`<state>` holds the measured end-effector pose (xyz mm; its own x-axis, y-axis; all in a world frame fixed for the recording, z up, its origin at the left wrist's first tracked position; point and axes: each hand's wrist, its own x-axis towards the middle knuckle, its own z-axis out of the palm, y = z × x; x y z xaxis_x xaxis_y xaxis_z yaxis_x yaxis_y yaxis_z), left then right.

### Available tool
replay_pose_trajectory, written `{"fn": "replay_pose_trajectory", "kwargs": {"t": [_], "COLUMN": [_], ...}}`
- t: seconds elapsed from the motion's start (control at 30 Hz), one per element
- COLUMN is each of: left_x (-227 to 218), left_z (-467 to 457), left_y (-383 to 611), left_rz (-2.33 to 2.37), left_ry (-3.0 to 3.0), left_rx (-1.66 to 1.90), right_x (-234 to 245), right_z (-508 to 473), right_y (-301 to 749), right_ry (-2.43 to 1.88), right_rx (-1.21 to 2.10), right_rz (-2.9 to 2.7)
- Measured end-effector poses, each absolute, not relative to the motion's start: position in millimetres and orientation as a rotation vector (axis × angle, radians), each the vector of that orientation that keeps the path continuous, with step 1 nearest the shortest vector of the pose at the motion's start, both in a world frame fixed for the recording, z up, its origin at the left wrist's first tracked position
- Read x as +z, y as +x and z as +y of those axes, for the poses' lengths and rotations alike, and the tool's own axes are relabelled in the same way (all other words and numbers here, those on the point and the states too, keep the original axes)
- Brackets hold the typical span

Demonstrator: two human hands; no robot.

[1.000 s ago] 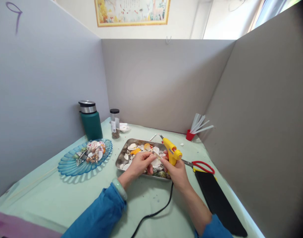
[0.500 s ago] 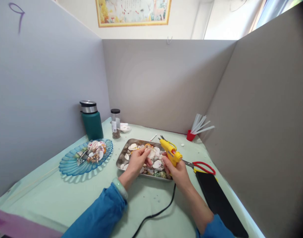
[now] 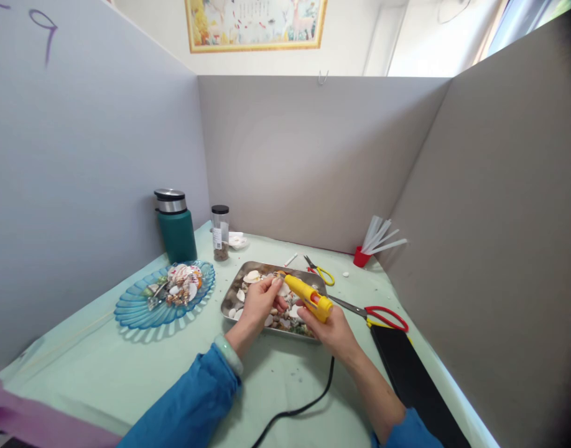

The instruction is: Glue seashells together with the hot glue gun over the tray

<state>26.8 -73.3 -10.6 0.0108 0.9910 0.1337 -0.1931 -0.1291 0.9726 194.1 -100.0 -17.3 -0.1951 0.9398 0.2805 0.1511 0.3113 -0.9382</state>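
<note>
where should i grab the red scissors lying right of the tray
Grip the red scissors by their handle loops, coming down from the right. They lie flat, loops at the black pad, blades pointing left toward the tray and close beside the right hand holding the glue gun.

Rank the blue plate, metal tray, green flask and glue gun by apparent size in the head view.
1. blue plate and metal tray, too alike to separate.
2. green flask.
3. glue gun, though nearer the camera.
</note>
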Motion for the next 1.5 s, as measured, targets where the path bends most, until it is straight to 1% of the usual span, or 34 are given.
{"fn": "replay_pose_trajectory", "kwargs": {"t": [0.33,1.17,1.5], "left_x": [-12.3,-15.3,-17.2], "left_z": [-72.2,-71.2,-69.8], "left_y": [25.0,24.5,24.6], "left_rz": [0.981,1.057,1.087], "left_ry": [1.161,1.255,1.185], "left_rx": [1.407,1.444,1.555], "right_x": [-18.1,-19.7,-17.2], "right_z": [-99.3,-99.3,-98.8], "right_y": [193.0,192.5,192.0], "right_ry": [-1.046,-1.016,-1.078], "right_rx": [0.933,0.925,0.855], "right_rz": [-1.633,-1.616,-1.626]}}
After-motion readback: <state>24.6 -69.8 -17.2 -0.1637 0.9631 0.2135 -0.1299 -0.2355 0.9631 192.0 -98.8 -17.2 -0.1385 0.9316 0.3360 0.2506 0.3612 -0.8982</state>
